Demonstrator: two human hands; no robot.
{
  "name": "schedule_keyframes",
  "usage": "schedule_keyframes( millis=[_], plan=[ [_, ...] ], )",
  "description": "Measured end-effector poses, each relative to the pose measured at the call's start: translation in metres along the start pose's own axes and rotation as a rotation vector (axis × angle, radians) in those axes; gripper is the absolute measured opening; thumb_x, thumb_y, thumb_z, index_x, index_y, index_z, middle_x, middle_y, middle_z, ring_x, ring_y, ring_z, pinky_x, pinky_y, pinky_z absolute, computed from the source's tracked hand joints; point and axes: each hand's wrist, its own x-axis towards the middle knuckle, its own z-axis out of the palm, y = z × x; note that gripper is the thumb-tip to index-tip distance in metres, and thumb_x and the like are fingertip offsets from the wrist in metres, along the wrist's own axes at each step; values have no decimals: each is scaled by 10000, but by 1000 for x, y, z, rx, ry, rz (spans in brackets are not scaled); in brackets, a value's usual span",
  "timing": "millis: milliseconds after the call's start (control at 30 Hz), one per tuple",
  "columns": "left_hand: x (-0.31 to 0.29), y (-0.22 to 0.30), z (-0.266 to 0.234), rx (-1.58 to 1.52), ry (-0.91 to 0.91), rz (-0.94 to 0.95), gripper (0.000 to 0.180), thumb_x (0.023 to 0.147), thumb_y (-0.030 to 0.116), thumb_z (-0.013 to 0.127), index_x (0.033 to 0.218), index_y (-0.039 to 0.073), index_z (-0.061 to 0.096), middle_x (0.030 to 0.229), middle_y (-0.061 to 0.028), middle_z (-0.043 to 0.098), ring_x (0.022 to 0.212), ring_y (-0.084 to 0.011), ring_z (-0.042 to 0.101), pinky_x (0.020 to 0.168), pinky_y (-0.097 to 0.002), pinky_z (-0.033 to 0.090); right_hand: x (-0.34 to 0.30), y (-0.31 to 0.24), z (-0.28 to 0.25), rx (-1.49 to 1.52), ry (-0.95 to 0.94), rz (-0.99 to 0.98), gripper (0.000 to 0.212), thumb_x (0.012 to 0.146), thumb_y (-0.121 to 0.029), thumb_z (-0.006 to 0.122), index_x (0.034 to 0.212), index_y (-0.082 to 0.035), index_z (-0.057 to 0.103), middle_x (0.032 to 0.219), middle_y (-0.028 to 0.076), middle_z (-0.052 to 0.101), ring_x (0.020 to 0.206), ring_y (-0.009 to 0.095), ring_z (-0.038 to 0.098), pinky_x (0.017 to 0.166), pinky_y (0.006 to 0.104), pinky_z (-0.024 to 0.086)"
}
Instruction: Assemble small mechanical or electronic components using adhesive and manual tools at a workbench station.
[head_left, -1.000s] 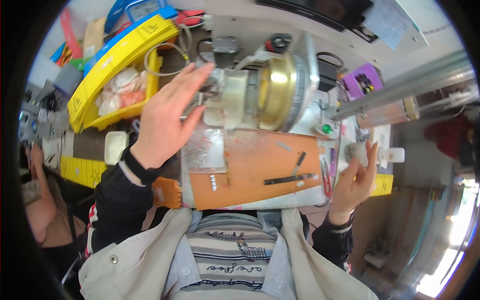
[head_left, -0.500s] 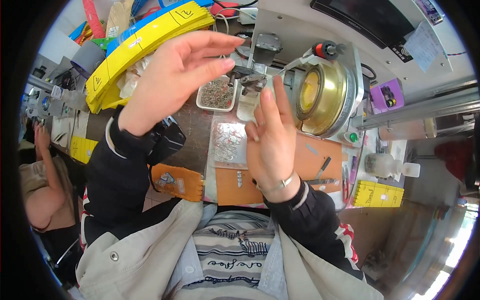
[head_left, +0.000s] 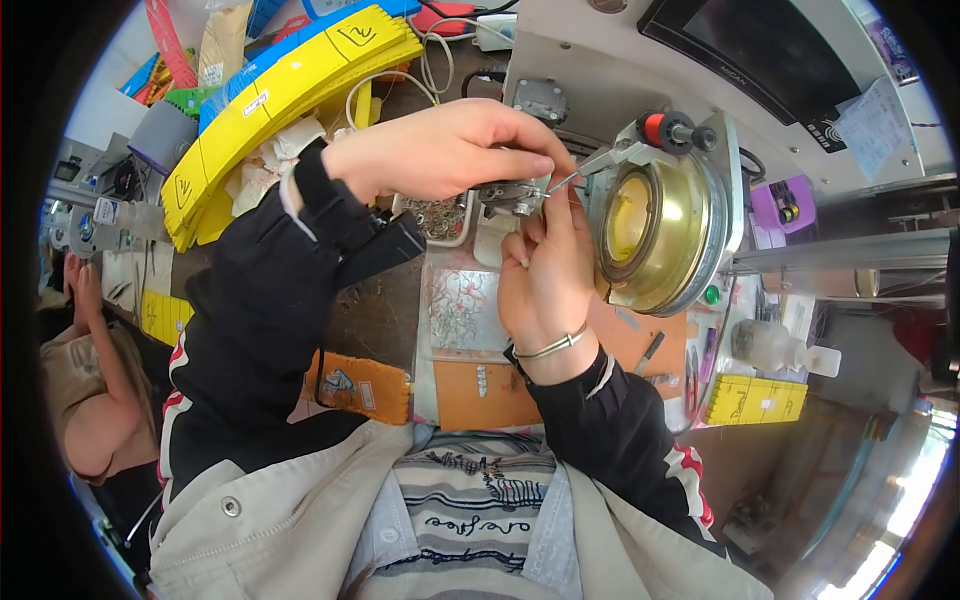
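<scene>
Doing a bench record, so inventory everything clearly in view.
Drum: one, gold, right of centre
Knob: one, red and black, above drum
Screen: one, black, upper right
Open box: one, purple, right
Bottle: one, clear, right
Notched card: one, yellow, below bottle
Stacked strips: several, yellow, upper left
Parts tray: one, white, upper centre
Flat tray: one, clear, centre
Board: one, orange, lower centre
Notched piece: one, orange, lower left
Other person: one, tan clothing, far left
Left grip: one, black sleeve, upper centre
Right grip: one, black sleeve, centre

A small, irregular grey metal fixture [head_left: 513,198] (its top partly covered) stands just left of the right hand's [head_left: 550,275] fingers [head_left: 562,215].
</scene>
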Motion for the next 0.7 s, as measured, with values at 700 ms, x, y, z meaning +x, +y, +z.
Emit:
schedule_keyframes(
  millis=[700],
  plan=[
    [-47,40,50,594,474,363,261,722,110,826,963,58,739,1038,-100,649,911,-246,634,746,-351,501,-34,-18,-19,-10,-122,240,169,1048,-252,587,1050,-83,576,688,-75,386,569,29,304,511,217,246]
  ],
)
